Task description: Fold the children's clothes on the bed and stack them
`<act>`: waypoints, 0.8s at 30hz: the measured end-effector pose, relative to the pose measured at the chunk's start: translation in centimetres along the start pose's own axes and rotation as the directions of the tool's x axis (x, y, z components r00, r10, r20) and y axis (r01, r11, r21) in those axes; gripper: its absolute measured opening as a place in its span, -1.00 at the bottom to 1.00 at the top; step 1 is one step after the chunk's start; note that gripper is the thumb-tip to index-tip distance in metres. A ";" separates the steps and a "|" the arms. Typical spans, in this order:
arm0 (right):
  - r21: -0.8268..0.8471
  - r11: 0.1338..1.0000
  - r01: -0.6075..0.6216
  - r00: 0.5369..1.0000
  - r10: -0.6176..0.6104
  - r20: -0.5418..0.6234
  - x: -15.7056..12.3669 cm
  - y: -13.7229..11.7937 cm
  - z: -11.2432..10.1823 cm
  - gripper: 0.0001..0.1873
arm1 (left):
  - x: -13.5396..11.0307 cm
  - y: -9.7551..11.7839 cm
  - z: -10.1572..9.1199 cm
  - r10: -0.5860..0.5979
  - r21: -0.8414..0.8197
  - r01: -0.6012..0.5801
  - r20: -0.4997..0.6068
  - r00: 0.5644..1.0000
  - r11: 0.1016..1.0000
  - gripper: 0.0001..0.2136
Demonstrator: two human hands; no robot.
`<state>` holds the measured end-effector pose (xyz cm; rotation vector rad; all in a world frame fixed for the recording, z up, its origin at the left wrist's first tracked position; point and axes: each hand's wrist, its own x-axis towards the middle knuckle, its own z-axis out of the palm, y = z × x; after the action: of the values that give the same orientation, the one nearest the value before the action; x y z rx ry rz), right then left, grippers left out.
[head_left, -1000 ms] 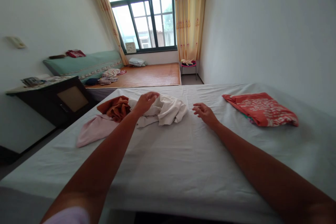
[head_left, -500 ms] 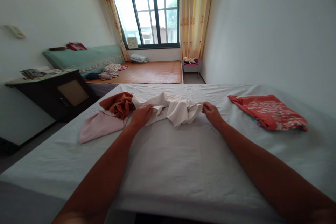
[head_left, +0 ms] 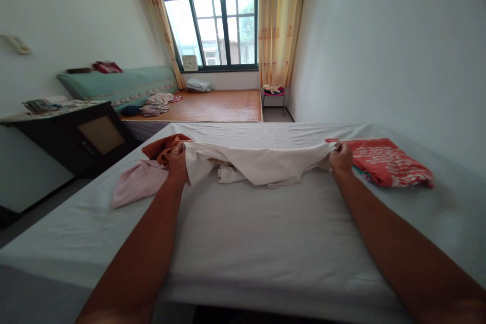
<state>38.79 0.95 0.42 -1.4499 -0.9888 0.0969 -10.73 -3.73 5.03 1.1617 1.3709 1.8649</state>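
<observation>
A cream-white garment (head_left: 261,162) stretches between my two hands over the sheet-covered surface (head_left: 243,243); what kind of garment it is I cannot tell. My left hand (head_left: 177,158) pinches its left end, and my right hand (head_left: 341,157) pinches the right end. The upper edge is pulled nearly straight, while folds hang below. Beside and partly behind my left hand lie a rust-brown cloth (head_left: 161,148) and a pink cloth (head_left: 138,185). Just past my right hand rests a folded red cloth with white print (head_left: 391,162).
Beyond the surface is a low bed with a brown mat (head_left: 224,104), with several clothes (head_left: 155,106) on it. A dark cabinet (head_left: 94,136) stands at the left, a small pink stool (head_left: 274,93) near the curtain (head_left: 279,25). A wall (head_left: 391,50) bounds the right side.
My hands have moved apart, the left to the left and the right to the right. The bunched white garment is now drawn out wide between them.
</observation>
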 end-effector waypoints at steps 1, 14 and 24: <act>-0.055 0.988 0.144 0.990 -0.143 0.021 -0.4 -0.8 -0.2 -0.75 | -0.2 0.0 0.0 -0.012 -0.016 0.013 0.038 0.999 1.000 -0.64; 0.192 0.698 0.690 0.155 -0.401 0.903 -6.1 -5.2 0.0 -0.72 | -1.2 -0.5 -0.3 -0.173 0.235 0.042 0.567 0.805 0.971 -0.67; 0.230 0.953 -0.197 0.236 -0.181 0.955 -3.1 -10.1 -4.6 -0.59 | -1.3 4.8 -1.5 -0.140 0.180 0.067 0.434 0.890 0.981 -0.67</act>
<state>34.62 -6.35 8.29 -0.9669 -1.8876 1.2999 -11.14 -7.09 8.99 1.4564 1.3003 1.3194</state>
